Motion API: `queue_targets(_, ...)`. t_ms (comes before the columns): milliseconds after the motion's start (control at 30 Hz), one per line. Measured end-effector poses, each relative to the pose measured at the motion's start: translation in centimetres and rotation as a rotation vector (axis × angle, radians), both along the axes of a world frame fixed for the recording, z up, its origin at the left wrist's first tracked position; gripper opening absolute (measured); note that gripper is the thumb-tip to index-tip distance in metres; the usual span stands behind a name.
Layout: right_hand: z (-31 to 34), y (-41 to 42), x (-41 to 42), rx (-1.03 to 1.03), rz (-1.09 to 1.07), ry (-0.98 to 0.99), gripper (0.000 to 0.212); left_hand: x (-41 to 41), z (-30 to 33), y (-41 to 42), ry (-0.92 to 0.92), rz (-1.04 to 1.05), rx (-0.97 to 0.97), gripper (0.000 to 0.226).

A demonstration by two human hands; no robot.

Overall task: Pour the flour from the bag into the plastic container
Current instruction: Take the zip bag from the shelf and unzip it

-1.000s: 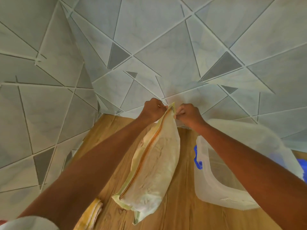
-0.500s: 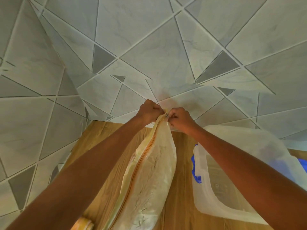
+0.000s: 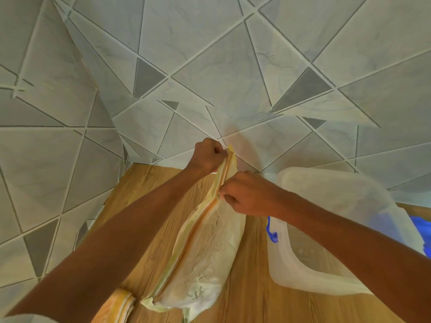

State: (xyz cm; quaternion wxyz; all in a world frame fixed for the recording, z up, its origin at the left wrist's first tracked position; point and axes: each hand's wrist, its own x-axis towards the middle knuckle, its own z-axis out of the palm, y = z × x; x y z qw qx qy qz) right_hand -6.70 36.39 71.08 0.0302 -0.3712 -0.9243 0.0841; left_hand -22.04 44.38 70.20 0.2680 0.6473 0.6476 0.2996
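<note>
The flour bag (image 3: 210, 255) is a pale, translucent zip bag with an orange zipper along its top edge, standing on the wooden counter. My left hand (image 3: 207, 157) pinches the far top corner of the bag. My right hand (image 3: 247, 194) grips the zipper pull partway down the zipper. The far stretch of the zipper is parted. Right of the bag stands the clear plastic container (image 3: 286, 273) with blue clips; my right forearm crosses over it.
A folded yellow cloth (image 3: 116, 308) lies at the counter's near left edge. The container's translucent lid (image 3: 331, 190) leans behind it against the tiled wall (image 3: 210, 66). The wooden counter (image 3: 251, 297) runs between bag and container.
My right hand has slid the zipper pull from the bag's far corner toward me, parting the zipper. My left hand still holds the far corner.
</note>
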Motion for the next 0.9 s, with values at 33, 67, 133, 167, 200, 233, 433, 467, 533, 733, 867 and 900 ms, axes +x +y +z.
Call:
queue_targets(33, 0.0, 0.1, 0.3, -0.010, -0.037, 0.035, 0.028, -0.3, 0.2, -0.9, 0.024, -0.027, -0.033, 0.034)
queue_targets(67, 0.1, 0.2, 0.6, -0.017, -0.056, 0.068, 0.030, -0.6, 0.5, -2.0, 0.069, -0.063, -0.090, 0.037)
queue_targets(133, 0.1, -0.1, 0.9, -0.006, -0.059, 0.105, 0.030, -1.4, 0.9, -4.0, 0.137, -0.149, -0.250, 0.037)
queue_targets(167, 0.1, -0.5, 0.9, -0.002, -0.058, 0.121, 0.028, -1.8, 0.9, -4.7, 0.112, -0.188, -0.319, 0.037)
queue_targets(200, 0.2, -1.1, 0.7, 0.005, -0.047, 0.133, 0.027, -2.2, 0.7, -5.4, 0.063, -0.215, -0.349, 0.040)
queue_targets(233, 0.3, -1.8, 0.5, 0.019, -0.029, 0.133, 0.028, -2.5, 0.5, -5.8, 0.021, -0.231, -0.340, 0.044)
queue_targets(433, -0.2, -4.5, -0.5, 0.066, 0.005, 0.186, 0.031, -2.6, 0.5, -6.4, 0.143, -0.134, -0.073, 0.042)
queue_targets(467, -0.2, -5.4, -0.9, 0.035, 0.030, 0.201, 0.030, -2.7, 0.5, -6.2, 0.158, -0.099, -0.038, 0.043)
queue_targets(533, -0.2, -7.8, -2.0, -0.034, 0.110, 0.237, 0.026, -3.6, 0.6, -5.5, 0.164, -0.017, 0.007, 0.043)
queue_targets(733, -0.4, -14.5, -5.0, -0.158, 0.312, 0.358, 0.031, -7.3, 0.5, -4.8, 0.165, 0.149, -0.011, 0.021)
queue_targets(867, -1.1, -16.2, -6.1, -0.171, 0.362, 0.351, 0.034, -7.6, -0.2, -6.6, 0.143, 0.151, -0.051, 0.019)
queue_targets(900, -1.3, -16.3, -6.3, -0.177, 0.362, 0.352, 0.034, -7.4, -0.1, -7.3, 0.145, 0.133, -0.078, 0.021)
